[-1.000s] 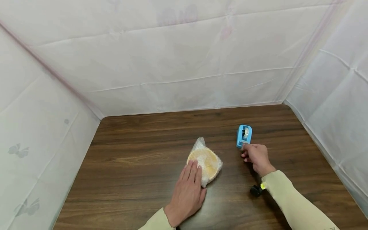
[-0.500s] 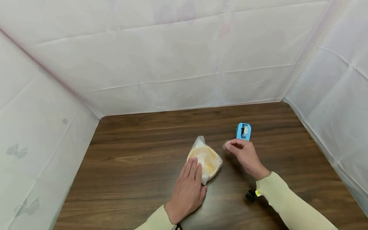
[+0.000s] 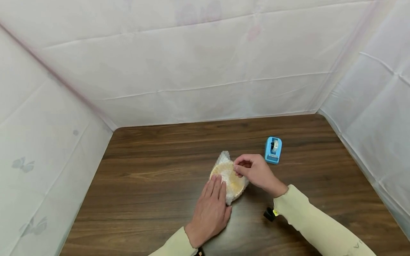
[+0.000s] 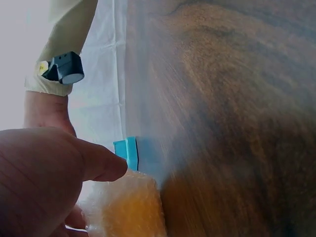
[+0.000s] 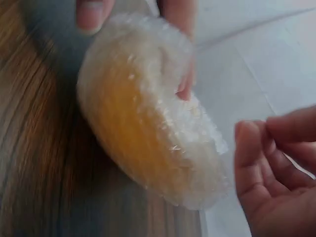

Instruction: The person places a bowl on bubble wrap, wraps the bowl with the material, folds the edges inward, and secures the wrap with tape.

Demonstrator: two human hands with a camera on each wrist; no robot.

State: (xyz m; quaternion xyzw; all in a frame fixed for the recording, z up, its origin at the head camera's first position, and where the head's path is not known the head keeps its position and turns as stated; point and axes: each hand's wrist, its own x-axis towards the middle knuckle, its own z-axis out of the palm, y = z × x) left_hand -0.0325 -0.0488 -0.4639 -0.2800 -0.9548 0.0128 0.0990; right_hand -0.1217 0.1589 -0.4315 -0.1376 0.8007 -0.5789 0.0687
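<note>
A round yellow bowl-like thing wrapped in bubble wrap (image 3: 236, 185) lies on the wooden table; its rounded yellow side shows through the wrap (image 5: 128, 118) in the right wrist view. My left hand (image 3: 209, 211) rests on it, fingers straight and together, thumb at its near edge. Over its upper right part, my right hand (image 3: 260, 174) pinches a small strip of clear tape between thumb and forefinger. The strip is barely visible now. In the right wrist view the right fingertips (image 5: 249, 133) are beside the wrap; whether the tape touches it I cannot tell.
A blue tape dispenser (image 3: 273, 150) with a clear roll stands just beyond the right hand. A black wrist camera (image 3: 269, 214) hangs under the right sleeve. White sheet walls (image 3: 205, 71) border the table at the back and both sides.
My right hand has left the tape dispenser's front with a strip of tape and moved left to the wrapped bundle. The left hand has stayed resting on the bundle.
</note>
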